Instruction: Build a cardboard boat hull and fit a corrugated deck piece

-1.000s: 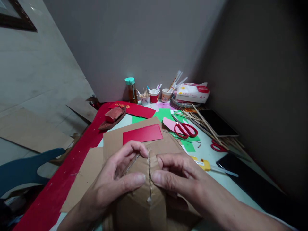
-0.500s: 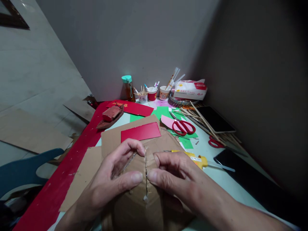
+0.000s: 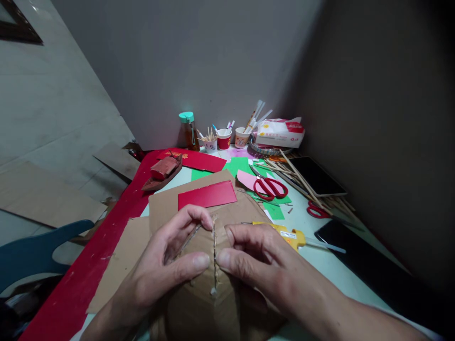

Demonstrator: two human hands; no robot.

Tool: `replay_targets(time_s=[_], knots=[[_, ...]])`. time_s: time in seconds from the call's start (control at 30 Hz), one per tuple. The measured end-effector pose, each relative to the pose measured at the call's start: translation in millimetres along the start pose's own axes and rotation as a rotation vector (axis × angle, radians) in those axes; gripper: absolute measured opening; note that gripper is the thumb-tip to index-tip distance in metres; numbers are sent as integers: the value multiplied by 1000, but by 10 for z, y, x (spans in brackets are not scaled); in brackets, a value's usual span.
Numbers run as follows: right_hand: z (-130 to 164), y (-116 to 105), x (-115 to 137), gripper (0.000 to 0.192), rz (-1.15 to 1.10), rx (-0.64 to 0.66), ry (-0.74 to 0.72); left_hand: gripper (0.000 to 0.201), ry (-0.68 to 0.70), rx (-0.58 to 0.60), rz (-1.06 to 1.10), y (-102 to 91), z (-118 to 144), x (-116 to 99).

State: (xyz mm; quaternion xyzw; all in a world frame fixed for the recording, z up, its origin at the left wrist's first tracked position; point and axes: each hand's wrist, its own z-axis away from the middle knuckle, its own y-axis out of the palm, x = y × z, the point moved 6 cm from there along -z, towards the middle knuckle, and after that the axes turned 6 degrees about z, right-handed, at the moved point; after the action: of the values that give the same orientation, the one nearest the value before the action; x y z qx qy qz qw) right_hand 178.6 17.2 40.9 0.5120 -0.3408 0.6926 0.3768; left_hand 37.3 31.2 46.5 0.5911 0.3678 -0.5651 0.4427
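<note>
A folded brown cardboard piece (image 3: 209, 308) rises in front of me, with a strand of twine (image 3: 214, 258) running down its ridge. My left hand (image 3: 167, 270) grips the cardboard on the left of the twine, thumb and forefinger pressing beside the strand. My right hand (image 3: 263, 265) grips it on the right, thumb tip almost touching the left thumb across the twine. A thin stick lies under my left fingers. A yellow glue gun (image 3: 284, 234) rests just beyond my right hand.
A red card (image 3: 208, 194) lies on flat cardboard (image 3: 167, 201) behind my hands. Red scissors (image 3: 268, 187), green paper (image 3: 241, 166), bamboo sticks (image 3: 302, 182), a tablet (image 3: 316, 176), paper cups (image 3: 223, 139), a bottle (image 3: 187, 130), a tissue pack (image 3: 280, 132) and a cardboard boat (image 3: 161, 171) crowd the table.
Both hands stay on the cardboard; the thumbs have closed in towards the twine. The view shifted slightly, bringing more of the glue gun into sight.
</note>
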Motion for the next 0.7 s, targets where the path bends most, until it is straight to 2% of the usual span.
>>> replay_targets(time_s=[0.1, 0.23, 0.43, 0.57, 0.7], knots=[[-3, 4, 6, 41, 11, -3, 4, 25, -8, 3, -1, 16, 6, 4], [0, 12, 3, 41, 9, 10, -4, 24, -38, -48, 13, -12, 36, 42], [4, 23, 2, 41, -124, 79, -14, 27, -2, 61, 7, 10, 0, 22], [-19, -11, 47, 38, -184, 113, -77, 29, 24, 53, 12, 44, -59, -71], [-26, -59, 66, 33, -268, 126, -137, 28, -6, 71, 85, 110, -72, -97]])
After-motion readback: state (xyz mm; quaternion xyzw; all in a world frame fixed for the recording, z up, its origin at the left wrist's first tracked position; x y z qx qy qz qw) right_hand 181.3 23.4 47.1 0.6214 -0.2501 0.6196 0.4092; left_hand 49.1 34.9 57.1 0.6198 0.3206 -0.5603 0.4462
